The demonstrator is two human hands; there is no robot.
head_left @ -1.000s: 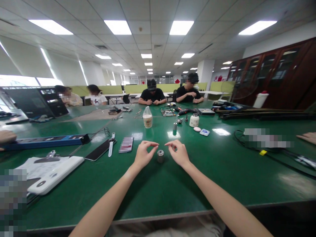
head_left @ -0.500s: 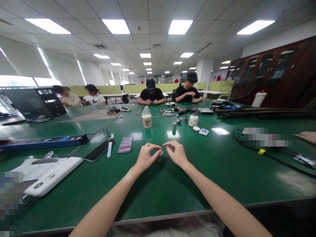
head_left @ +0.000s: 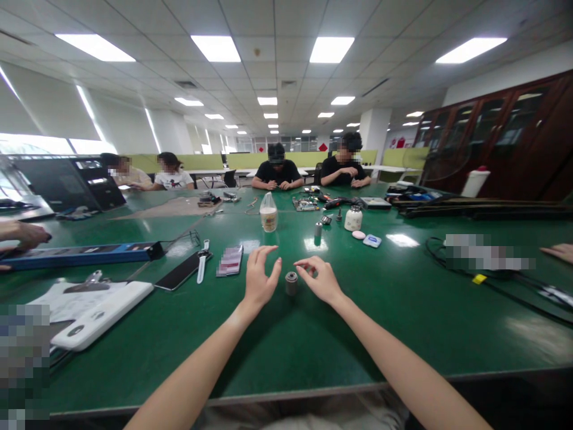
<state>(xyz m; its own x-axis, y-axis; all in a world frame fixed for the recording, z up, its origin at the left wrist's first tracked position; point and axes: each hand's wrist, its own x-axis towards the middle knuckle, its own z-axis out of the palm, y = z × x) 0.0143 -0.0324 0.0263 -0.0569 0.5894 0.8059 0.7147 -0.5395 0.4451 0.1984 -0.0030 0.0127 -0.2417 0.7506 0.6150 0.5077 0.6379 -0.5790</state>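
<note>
A short grey metal cylinder [head_left: 291, 283] stands upright on the green table between my two hands, with a ring-like opening in its top. To its left, my left hand [head_left: 261, 278] is open, thumb and fingers apart, holding nothing and not touching it. My right hand [head_left: 320, 278] is just right of the cylinder, index finger and thumb brought together near its upper edge. Whatever is between those fingertips, if anything, is too small to make out. Farther off, a second, slimmer metal cylinder [head_left: 318, 230] stands on the table.
Left lie a phone [head_left: 230, 261], a white-strapped watch [head_left: 203, 263], a black tablet-like slab [head_left: 178, 272] and a clipboard [head_left: 85, 292]. Ahead are a bagged cup [head_left: 268, 219], a white jar [head_left: 353, 219] and a blue-white case [head_left: 372, 240]. Cables [head_left: 501, 280] run right. Other people sit around the table.
My left hand first moved in over the cylinder's top, then drew back left and opened wider. My right hand shifted slightly toward the cylinder. A co-worker's hand came up at far left.
</note>
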